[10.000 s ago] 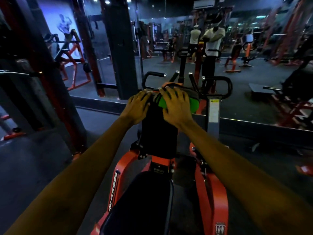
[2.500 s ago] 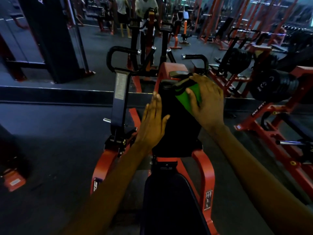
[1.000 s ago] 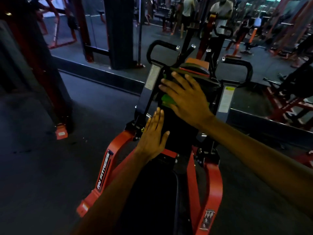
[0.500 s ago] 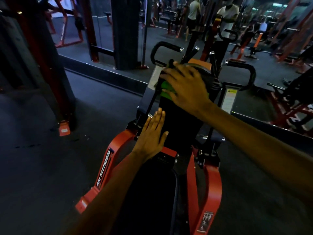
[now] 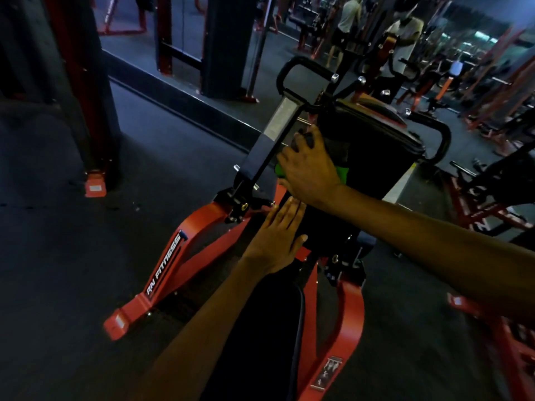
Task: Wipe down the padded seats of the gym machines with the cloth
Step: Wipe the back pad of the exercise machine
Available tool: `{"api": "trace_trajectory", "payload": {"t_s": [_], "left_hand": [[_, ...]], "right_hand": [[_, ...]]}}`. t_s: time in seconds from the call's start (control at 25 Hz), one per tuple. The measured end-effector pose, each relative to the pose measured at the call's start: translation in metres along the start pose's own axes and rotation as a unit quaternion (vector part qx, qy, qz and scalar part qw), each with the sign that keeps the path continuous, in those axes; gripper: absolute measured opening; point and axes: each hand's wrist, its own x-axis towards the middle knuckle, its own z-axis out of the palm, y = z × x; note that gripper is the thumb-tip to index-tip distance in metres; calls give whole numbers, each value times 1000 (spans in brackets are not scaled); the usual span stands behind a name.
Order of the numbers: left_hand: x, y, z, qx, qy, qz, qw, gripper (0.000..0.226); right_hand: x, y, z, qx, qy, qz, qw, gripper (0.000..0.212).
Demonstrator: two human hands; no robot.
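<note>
A red-framed gym machine [image 5: 188,244] stands before me, with a black upright chest pad [image 5: 373,151] and a black padded seat [image 5: 260,337] below it. My right hand [image 5: 309,169] lies flat with spread fingers on a green cloth [image 5: 341,173], pressing it against the left side of the upright pad; only slivers of green show around the hand. My left hand [image 5: 278,238] rests flat with straight fingers on the pad's lower left edge, just under the right hand.
Black curved handles [image 5: 292,68] and a black lever arm [image 5: 272,140] rise to the left of the pad. A wall mirror beyond reflects people and red machines. A red and black column [image 5: 84,91] stands at left on dark rubber floor. More red equipment [image 5: 492,204] crowds the right.
My right hand has slid the cloth from the top of the upright pad down its left side. The left hand has stayed at the pad's lower edge.
</note>
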Motion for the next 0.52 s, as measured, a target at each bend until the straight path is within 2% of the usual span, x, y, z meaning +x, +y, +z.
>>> {"api": "trace_trajectory", "payload": {"t_s": [0.08,0.2,0.36,0.52], "left_hand": [[0,-5,0,9,-6,11,1000,72],[-2,-12,-2,30,8,26,999,75],[-2,-10,3,13,24,22,999,74],[-2,-9,16,-14,29,15,999,76]], "right_hand": [[-3,17,-4,57,61,-22,996,51],[-11,57,-8,117,139,5,983,51],[-4,43,-12,42,104,49,992,59],[2,-1,0,-1,11,-11,1000,65]]}}
